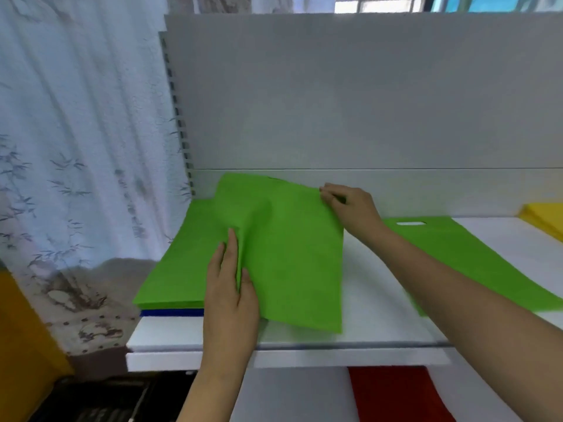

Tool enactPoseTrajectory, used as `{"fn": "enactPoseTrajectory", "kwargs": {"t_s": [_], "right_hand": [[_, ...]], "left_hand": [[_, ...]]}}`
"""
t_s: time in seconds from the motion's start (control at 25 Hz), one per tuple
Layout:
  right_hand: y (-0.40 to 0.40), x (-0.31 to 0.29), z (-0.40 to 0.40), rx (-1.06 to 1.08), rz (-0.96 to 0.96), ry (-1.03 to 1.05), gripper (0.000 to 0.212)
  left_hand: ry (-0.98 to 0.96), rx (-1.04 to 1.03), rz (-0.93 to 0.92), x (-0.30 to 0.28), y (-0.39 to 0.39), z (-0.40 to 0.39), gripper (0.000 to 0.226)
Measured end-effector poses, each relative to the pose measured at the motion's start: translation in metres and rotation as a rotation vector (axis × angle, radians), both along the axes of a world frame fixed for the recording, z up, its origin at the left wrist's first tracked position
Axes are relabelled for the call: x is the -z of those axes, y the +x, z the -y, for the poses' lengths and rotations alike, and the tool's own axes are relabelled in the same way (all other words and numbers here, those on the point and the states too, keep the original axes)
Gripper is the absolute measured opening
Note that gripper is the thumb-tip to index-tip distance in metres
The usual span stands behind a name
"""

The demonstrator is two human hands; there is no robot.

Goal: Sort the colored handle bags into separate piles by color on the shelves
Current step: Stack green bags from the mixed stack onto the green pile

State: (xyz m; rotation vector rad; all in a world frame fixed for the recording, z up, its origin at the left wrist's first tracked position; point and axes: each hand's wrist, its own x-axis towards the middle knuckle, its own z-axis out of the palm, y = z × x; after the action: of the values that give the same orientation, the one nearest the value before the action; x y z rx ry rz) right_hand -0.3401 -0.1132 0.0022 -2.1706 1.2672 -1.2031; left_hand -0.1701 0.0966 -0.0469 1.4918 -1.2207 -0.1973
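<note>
Curtain [76,147], pale and printed with a bamboo-leaf pattern, hangs at far left beside the slotted upright of the shelving unit. Upper shelf [380,300], white with a grey back panel [335,86], carries the task's things. At its left end lies a green pile [170,269] of flat bags, squared to the left front corner, with a blue bag [172,312] showing as a thin edge beneath it. A loose green bag [292,257] is draped over the right part of that pile, rumpled in the middle, its lower edge reaching towards the shelf's front edge. The left hand [231,287] pinches a raised fold of this bag between thumb and extended fingers, near the pile's front edge. The right hand [350,208] grips the bag's far right corner with curled fingers, close to the back panel. Further right, partly under the right forearm, a second green bag [475,257] lies flat and alone on the shelf, its cut-out handle slot [410,223] towards the back. A yellow pile [545,217] sits at the shelf's right end, cut off by the frame. On the lower shelf [289,394], a red bag [396,394] lies below and right of centre. No brand, label or writing is legible on any item.
</note>
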Motion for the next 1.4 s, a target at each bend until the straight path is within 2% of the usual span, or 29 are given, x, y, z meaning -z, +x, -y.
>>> {"fn": "enactPoseTrajectory", "kwargs": {"t_s": [0.08,0.16,0.32,0.4,0.56,0.68,0.84,0.96,1.08,1.2,1.24,1.32,1.4], "right_hand": [[-0.041,-0.009,0.002,0.1,0.086,0.026,0.026],[-0.086,-0.018,0.011,0.204,0.063,0.019,0.027],[-0.178,-0.019,0.044,0.39,-0.106,0.123,0.062],[-0.217,-0.009,0.069,0.436,-0.114,0.234,0.074],[-0.277,0.02,0.118,0.415,-0.017,0.402,0.051],[-0.302,0.042,0.141,0.44,-0.038,0.374,0.047],[-0.306,0.059,0.154,0.465,-0.119,0.357,0.046],[-0.297,0.07,0.156,0.486,-0.406,0.395,0.046],[-0.279,0.063,0.156,0.419,-0.583,0.397,0.038],[-0.258,0.05,0.146,0.421,-0.756,0.406,0.031],[-0.25,0.047,0.14,0.468,-0.796,0.363,0.03],[-0.222,0.035,0.128,0.509,-0.8,0.133,0.035],[-0.175,0.022,0.121,0.321,-0.646,-0.061,0.043]], "left_hand": [[0.019,0.103,-0.025,-0.003,-0.027,0.003,0.062],[0.065,0.148,0.012,0.004,-0.058,0.01,0.061],[0.112,0.195,0.151,0.023,-0.125,0.035,0.062],[0.129,0.228,0.215,0.028,-0.156,0.051,0.062],[0.149,0.383,0.321,0.04,-0.204,0.077,0.06],[0.146,0.406,0.419,0.051,-0.224,0.082,0.064],[0.3,0.351,0.573,0.055,-0.238,0.089,0.082],[0.355,0.29,0.578,0.056,-0.237,0.089,0.085],[0.374,0.224,0.553,0.055,-0.234,0.087,0.086],[0.394,0.246,0.552,0.052,-0.229,0.085,0.084],[0.382,0.261,0.545,0.05,-0.226,0.084,0.084],[0.29,0.201,0.446,0.038,-0.206,0.081,0.079],[0.115,0.032,0.325,0.024,-0.168,0.081,0.06]]}}
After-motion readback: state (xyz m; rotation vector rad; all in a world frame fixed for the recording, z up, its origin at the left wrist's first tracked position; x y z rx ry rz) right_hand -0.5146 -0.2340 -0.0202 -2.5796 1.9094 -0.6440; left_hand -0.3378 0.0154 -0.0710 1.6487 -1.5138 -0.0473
